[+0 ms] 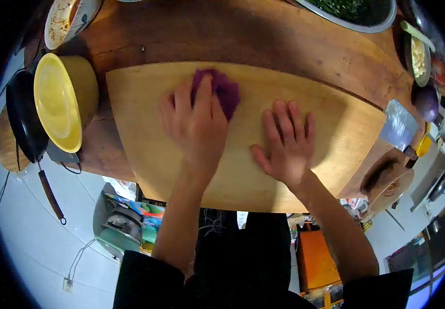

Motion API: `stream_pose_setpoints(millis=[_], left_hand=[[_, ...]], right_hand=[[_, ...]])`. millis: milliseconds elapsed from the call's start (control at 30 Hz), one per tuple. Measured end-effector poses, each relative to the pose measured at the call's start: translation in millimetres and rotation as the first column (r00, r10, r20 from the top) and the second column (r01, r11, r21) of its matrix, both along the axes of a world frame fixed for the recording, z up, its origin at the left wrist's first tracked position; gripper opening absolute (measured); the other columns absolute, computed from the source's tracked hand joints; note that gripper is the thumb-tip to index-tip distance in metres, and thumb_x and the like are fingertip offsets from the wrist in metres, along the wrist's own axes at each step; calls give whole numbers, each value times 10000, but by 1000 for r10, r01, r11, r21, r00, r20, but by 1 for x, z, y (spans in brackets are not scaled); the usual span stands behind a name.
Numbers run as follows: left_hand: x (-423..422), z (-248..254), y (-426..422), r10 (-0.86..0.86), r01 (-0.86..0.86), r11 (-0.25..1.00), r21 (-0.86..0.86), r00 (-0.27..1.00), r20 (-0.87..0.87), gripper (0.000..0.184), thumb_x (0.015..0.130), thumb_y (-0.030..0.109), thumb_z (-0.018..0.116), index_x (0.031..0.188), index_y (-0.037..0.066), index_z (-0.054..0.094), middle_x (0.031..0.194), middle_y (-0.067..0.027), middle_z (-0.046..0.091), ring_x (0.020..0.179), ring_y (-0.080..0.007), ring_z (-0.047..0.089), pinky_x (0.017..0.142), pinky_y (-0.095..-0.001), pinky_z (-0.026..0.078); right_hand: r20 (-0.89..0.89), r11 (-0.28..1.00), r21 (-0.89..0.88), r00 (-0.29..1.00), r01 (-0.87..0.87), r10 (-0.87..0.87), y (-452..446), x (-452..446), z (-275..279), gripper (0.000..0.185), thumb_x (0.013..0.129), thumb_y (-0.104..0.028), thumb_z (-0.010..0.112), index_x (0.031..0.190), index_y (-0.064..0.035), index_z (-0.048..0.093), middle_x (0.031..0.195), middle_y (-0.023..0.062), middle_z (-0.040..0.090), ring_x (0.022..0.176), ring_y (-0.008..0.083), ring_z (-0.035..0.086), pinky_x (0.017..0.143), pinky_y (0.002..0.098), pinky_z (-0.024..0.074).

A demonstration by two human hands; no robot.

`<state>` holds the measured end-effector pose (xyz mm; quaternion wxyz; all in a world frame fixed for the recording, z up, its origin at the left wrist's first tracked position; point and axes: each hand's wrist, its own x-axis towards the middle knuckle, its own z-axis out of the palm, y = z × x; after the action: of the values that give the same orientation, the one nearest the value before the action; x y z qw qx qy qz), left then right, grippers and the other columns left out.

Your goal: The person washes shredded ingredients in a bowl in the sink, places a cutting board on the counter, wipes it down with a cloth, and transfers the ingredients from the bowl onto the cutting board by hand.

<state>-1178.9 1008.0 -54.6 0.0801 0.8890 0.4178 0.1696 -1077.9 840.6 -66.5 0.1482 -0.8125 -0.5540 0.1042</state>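
Observation:
A crumpled purple cloth (227, 95) lies on the far half of a large wooden board (243, 180). My left hand (197, 110) grips and presses it against the wood, its fingers slightly blurred and partly over the cloth. To the right, my right hand (287, 139) rests flat on the same board, fingers spread, holding nothing. The palms of both hands face down and are hidden.
At left stand a yellow bowl (57, 103), a black frying pan (27, 116) and a patterned bowl (65, 23). A metal basin of greens (354, 28) sits at the back right. Right of the board are a cleaver (398, 123) and an eggplant (426, 104).

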Motion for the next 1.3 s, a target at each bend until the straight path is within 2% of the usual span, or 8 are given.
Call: stream_pose_setpoints(millis=[100, 333, 733, 800, 900, 1000, 1100, 1300], left_hand=[[-23, 5, -3, 9, -9, 999, -36, 1000, 1, 291, 699, 66, 690, 987, 77, 730, 1096, -94, 619, 947, -329, 536, 801, -444, 466], [-23, 8, -8, -28, 28, 998, 54, 1000, -4, 301, 695, 97, 703, 995, 109, 730, 1094, -80, 621, 916, -311, 543, 781, -438, 460], [-13, 2, -3, -32, 31, 999, 37, 999, 43, 298, 717, 95, 683, 1012, 114, 721, 1075, -63, 625, 884, -317, 549, 795, -420, 452], [-17, 0, 0, -58, 58, 998, 30, 998, 18, 296, 726, 93, 678, 1019, 112, 717, 1083, -67, 623, 884, -322, 548, 795, -419, 452], [-19, 1, -4, -47, 46, 990, 134, 999, 2, 276, 736, 96, 675, 1008, 113, 720, 1065, -52, 625, 876, -311, 548, 779, -416, 452], [-22, 12, -3, -59, 59, 998, -8, 997, -53, 275, 751, 105, 673, 1022, 114, 715, 1084, -59, 622, 904, -312, 553, 793, -416, 459], [-12, -5, 1, -36, 33, 994, 107, 999, 28, 299, 755, 105, 672, 1053, 116, 704, 1094, -64, 615, 929, -317, 554, 797, -418, 464], [-127, 28, -22, -84, 38, 979, -203, 970, -226, 304, 815, 124, 626, 1117, 107, 658, 1166, -108, 608, 1010, -338, 555, 883, -464, 454]], right_hand=[[5, 998, -33, 998, -55, 55, 2, -16, 0, 682, 769, -429, 651, 1341, -80, 528, 1460, 157, 415, 1365, 360, 361, 1079, 602, 244], [16, 1000, -9, 1000, -16, 16, 2, -14, 2, 684, 762, -450, 659, 1357, -137, 530, 1469, 103, 429, 1388, 294, 352, 1105, 581, 228], [41, 1000, 22, 999, -17, 16, -2, -15, -3, 663, 795, -450, 638, 1358, -120, 520, 1501, 123, 384, 1394, 330, 337, 1103, 602, 225], [41, 998, -12, 998, -56, 57, 0, -12, 1, 728, 773, -418, 657, 1385, -72, 468, 1484, 166, 382, 1383, 367, 323, 1109, 601, 198], [49, 998, 24, 998, -51, 50, 5, -9, -2, 713, 774, -414, 652, 1375, -71, 479, 1479, 170, 386, 1378, 370, 327, 1105, 607, 202], [-22, 999, 22, 999, -48, 48, -7, -22, 3, 700, 777, -415, 648, 1363, -65, 491, 1482, 174, 381, 1378, 371, 327, 1104, 608, 202], [57, 998, 26, 996, -64, 62, 3, -3, -8, 686, 783, -418, 643, 1352, -63, 502, 1489, 174, 374, 1387, 369, 318, 1107, 606, 199], [44, 999, 0, 998, -45, 45, 1, -10, 4, 663, 797, -415, 638, 1356, -86, 502, 1493, 157, 370, 1387, 357, 326, 1124, 577, 203]])
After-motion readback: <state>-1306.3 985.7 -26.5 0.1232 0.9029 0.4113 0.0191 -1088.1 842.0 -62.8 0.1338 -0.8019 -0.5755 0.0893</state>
